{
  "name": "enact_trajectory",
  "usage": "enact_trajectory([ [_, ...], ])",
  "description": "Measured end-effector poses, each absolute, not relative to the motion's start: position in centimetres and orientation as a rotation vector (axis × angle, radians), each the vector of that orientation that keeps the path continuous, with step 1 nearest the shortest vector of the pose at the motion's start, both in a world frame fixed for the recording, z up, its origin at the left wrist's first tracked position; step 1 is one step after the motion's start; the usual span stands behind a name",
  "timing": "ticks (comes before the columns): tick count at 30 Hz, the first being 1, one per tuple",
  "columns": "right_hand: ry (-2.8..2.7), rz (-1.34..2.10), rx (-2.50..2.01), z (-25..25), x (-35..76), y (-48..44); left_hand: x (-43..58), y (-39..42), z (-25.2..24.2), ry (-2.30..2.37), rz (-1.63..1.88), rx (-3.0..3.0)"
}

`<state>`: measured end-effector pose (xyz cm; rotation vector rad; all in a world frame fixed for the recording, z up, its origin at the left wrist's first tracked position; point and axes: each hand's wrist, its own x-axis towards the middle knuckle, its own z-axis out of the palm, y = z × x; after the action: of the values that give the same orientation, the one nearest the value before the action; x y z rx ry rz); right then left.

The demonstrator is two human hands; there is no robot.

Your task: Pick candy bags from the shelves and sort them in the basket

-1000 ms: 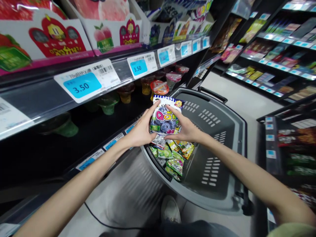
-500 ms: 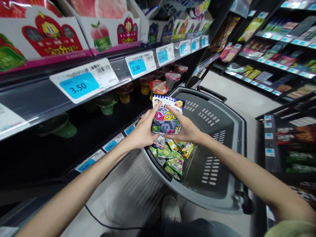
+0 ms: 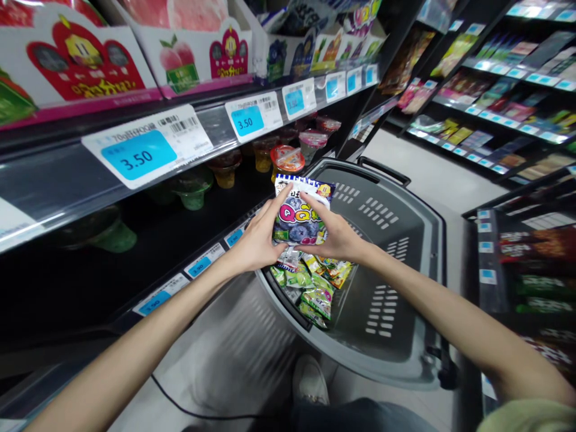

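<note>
A blueberry gummy candy bag (image 3: 297, 215) with a striped blue top edge is held upright between my two hands, its printed front toward me. My left hand (image 3: 261, 235) grips its left side, fingers along the edge and thumb at the lower corner. On the opposite side my right hand (image 3: 335, 231) clasps it in the same way. Below the bag is a grey shopping basket (image 3: 387, 360) with slotted walls. Several green and yellow candy bags (image 3: 317, 295) lie in its near left part, partly hidden by my hands.
To the left runs a shelf with price tags (image 3: 139, 155) and open candy boxes (image 3: 180, 60). Jelly cups (image 3: 288, 159) stand on the level beneath. More stocked shelves (image 3: 508, 114) line the right. A shoe (image 3: 309, 379) and a dark cable (image 3: 189, 411) are on the floor.
The view has shifted very slightly, so the scene sits a little further left. Both hands keep the same hold on the candy bag.
</note>
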<state>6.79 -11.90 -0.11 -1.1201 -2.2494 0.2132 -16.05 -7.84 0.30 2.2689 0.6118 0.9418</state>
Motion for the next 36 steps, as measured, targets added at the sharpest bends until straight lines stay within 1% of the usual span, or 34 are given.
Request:
enact_trajectory([
  [22, -2.249, 0.140, -1.061, 0.00, 6.49, -11.96, -16.05, -7.93, 0.32, 0.591, 0.974, 2.247],
  [36, -2.241, 0.228, -1.051, 0.21, 6.56, -11.95, -16.03, -7.80, 0.33, 0.620, 0.940, 2.258],
])
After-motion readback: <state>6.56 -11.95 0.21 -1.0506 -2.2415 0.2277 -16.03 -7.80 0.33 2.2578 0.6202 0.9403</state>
